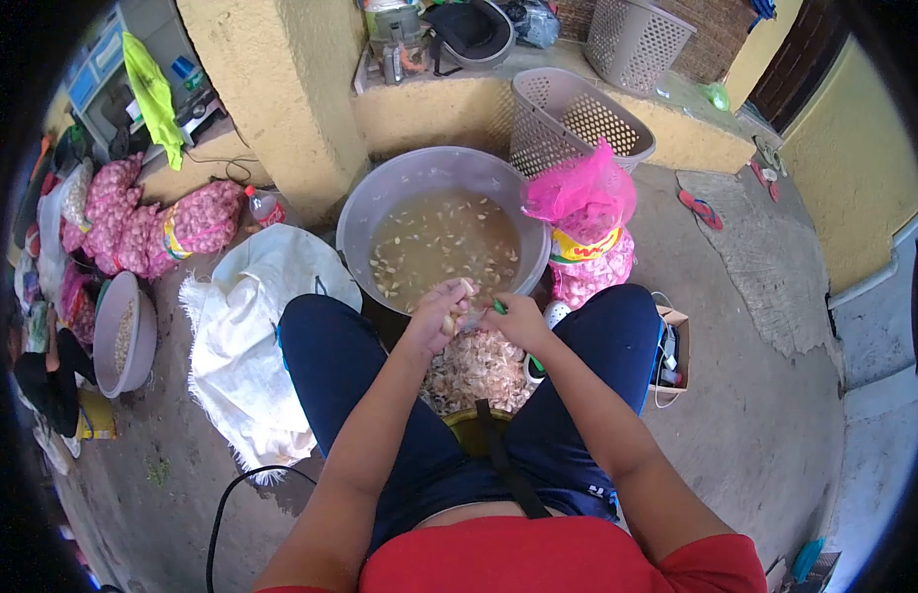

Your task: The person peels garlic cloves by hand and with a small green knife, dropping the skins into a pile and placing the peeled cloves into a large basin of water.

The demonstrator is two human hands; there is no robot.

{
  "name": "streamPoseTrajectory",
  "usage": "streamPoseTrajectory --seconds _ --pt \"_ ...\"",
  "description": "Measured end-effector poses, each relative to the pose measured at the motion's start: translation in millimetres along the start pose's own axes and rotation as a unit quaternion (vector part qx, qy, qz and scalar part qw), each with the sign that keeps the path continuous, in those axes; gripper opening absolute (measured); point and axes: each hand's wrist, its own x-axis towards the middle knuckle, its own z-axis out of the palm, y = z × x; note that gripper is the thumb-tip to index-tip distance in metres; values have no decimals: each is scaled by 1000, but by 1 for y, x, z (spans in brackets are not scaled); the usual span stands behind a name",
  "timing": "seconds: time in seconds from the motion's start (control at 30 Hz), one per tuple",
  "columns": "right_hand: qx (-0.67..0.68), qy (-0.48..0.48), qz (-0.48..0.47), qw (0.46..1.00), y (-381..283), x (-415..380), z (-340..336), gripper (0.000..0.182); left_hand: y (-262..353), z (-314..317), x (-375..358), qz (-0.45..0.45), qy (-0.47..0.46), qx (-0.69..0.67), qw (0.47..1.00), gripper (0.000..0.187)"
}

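Note:
My left hand is closed around pale garlic cloves, with one more at its fingertips. Close beside it, my right hand grips a small knife by its green handle; the blade is hard to make out. Both hands are over the near rim of a large grey basin, where peeled cloves float in cloudy water. Below them, between my knees, lies a heap of garlic skins and cloves; what holds it is mostly hidden.
A pink mesh sack of garlic stands right of the basin, before a perforated basket. A white woven sack lies at left. Farther left are garlic sacks, a smaller basin and another person.

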Motion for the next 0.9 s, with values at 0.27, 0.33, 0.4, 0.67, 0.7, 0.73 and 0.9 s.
streamPoseTrajectory --seconds 0.27,0.33,0.4,0.67,0.7,0.73,0.9 --pt "139 52 -21 989 23 10 10 26 -4 2 1 -11 -10 -15 1000 25" --pt "156 36 25 987 15 8 6 26 -7 0 2 -14 -22 -14 1000 25" --pt "189 28 61 980 11 7 5 25 -9 1 1 -17 -22 -27 999 25" --pt "242 70 84 964 10 7 7 23 -11 3 1 -10 -20 -18 1000 27" --pt "245 73 83 963 8 6 6 23 -11 5 0 -7 -19 -17 1000 26" --pt "249 75 82 962 6 6 4 22 -10 6 -1 -3 -18 -17 1000 26" --pt "237 76 50 967 7 7 1 18 -7 11 -3 14 5 34 999 21"
